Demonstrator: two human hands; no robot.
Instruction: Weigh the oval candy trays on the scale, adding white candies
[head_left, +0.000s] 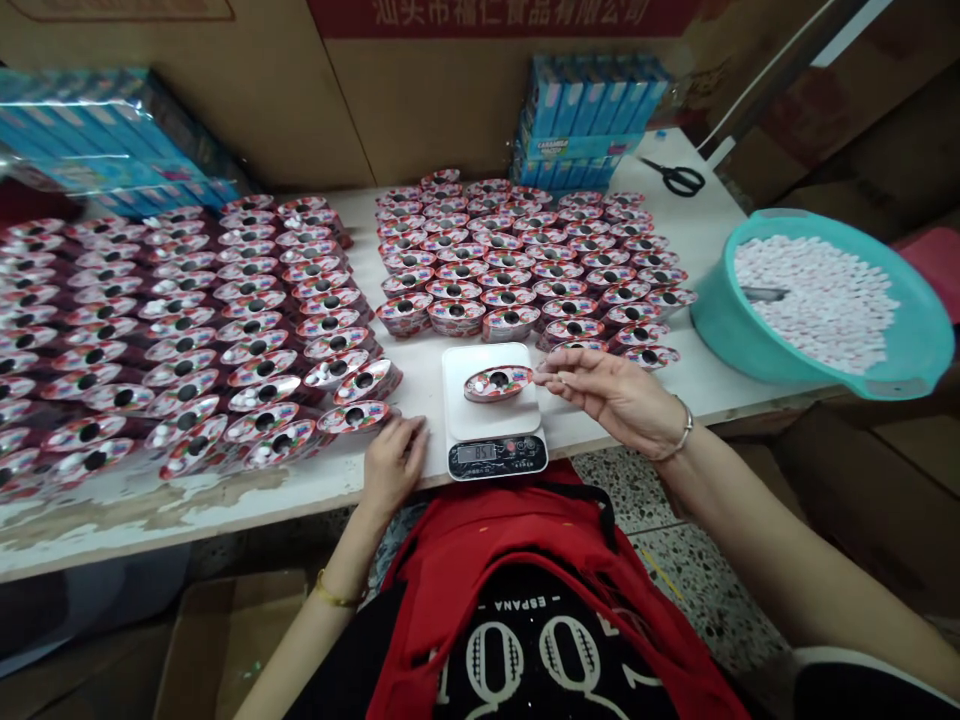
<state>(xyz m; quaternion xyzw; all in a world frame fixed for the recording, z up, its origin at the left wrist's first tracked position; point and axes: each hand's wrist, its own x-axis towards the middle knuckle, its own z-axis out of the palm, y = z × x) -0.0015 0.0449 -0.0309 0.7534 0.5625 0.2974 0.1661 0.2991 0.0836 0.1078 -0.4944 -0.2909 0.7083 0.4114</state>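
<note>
A small white digital scale (491,425) stands at the table's near edge, and a red oval candy tin (497,382) with a dark hole in its lid lies on its platform. My right hand (615,398) hovers just right of the tin, palm up, fingers curled together in a pinch near the tin's end; what they hold, if anything, is too small to name. My left hand (394,462) rests on the table edge left of the scale, fingers bent down and apart, holding nothing, close to the nearest row of tins.
Several rows of the same tins (187,330) cover the table's left side, another block of tins (517,255) fills the middle. A teal basin (907,365) of white candies with a scoop sits at right. Black scissors (675,178) and blue boxes (585,115) lie at the back.
</note>
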